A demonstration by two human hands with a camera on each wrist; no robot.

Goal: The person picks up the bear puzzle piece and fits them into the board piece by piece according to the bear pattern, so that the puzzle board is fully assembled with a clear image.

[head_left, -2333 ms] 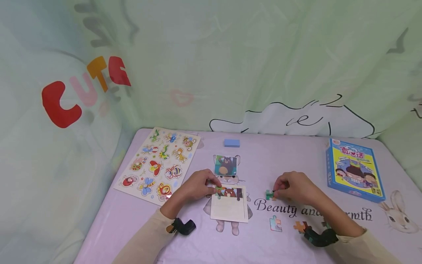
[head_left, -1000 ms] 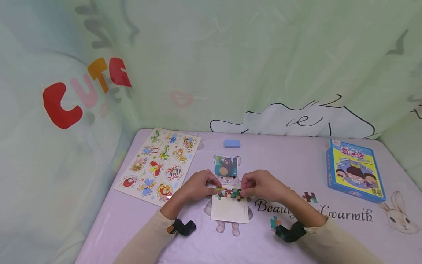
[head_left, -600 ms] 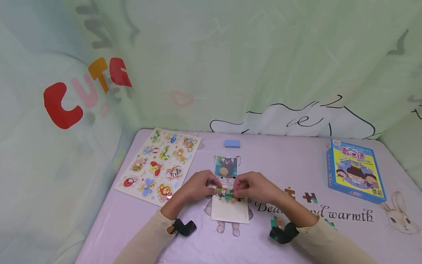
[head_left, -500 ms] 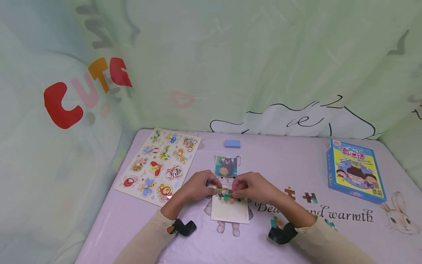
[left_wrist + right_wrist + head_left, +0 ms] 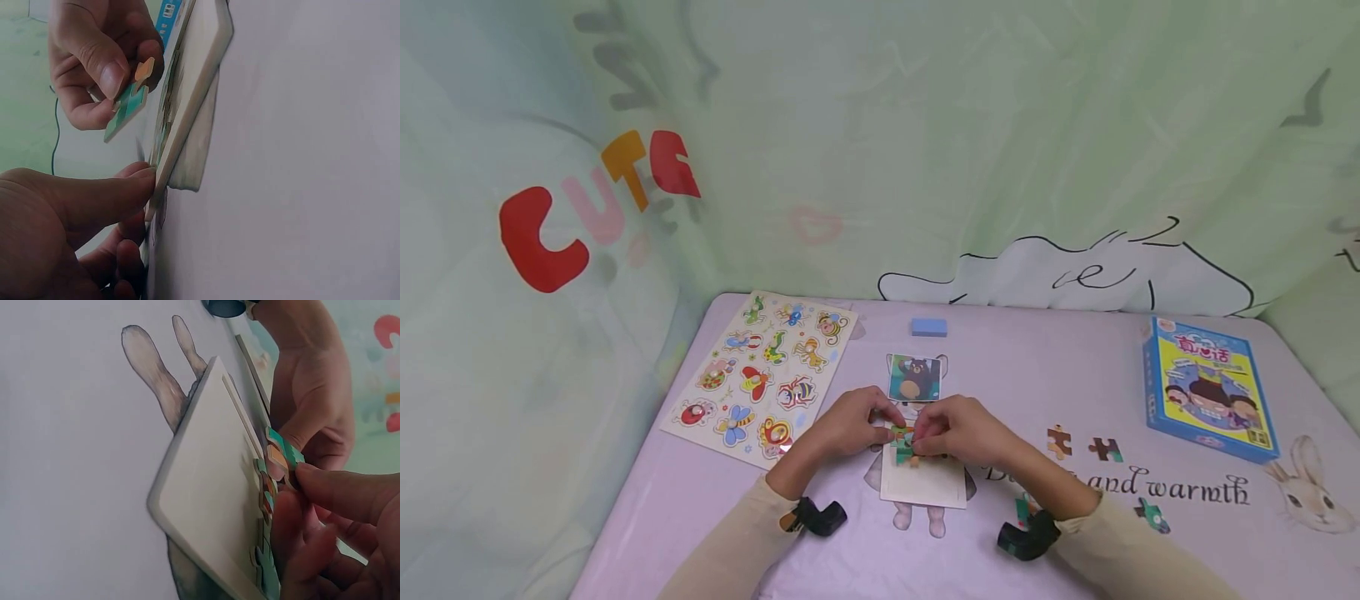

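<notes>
A white puzzle tray [image 5: 925, 483] lies on the purple tablecloth, with a few pieces fitted along its top edge. My left hand [image 5: 883, 421] holds the tray's top left corner, its thumb [image 5: 106, 197] against the tray's edge [image 5: 187, 112]. My right hand [image 5: 921, 437] pinches a green and orange puzzle piece [image 5: 904, 450] just above the tray's upper left part. In the left wrist view the piece [image 5: 128, 103] sits between thumb and fingers, clear of the tray. The right wrist view shows the piece [image 5: 281, 456] by the fitted row on the tray [image 5: 206, 506].
A bear picture card [image 5: 914, 377] lies behind the tray, a blue eraser [image 5: 928, 327] farther back. Loose pieces [image 5: 1058, 442] [image 5: 1105, 450] [image 5: 1150, 515] lie to the right. An insect peg board [image 5: 760, 375] is at left, a blue game box [image 5: 1210, 387] at right.
My right hand carried a piece from the loose pieces on the right over to the tray, then slid left along its top row. The left hand stayed at the tray's corner.
</notes>
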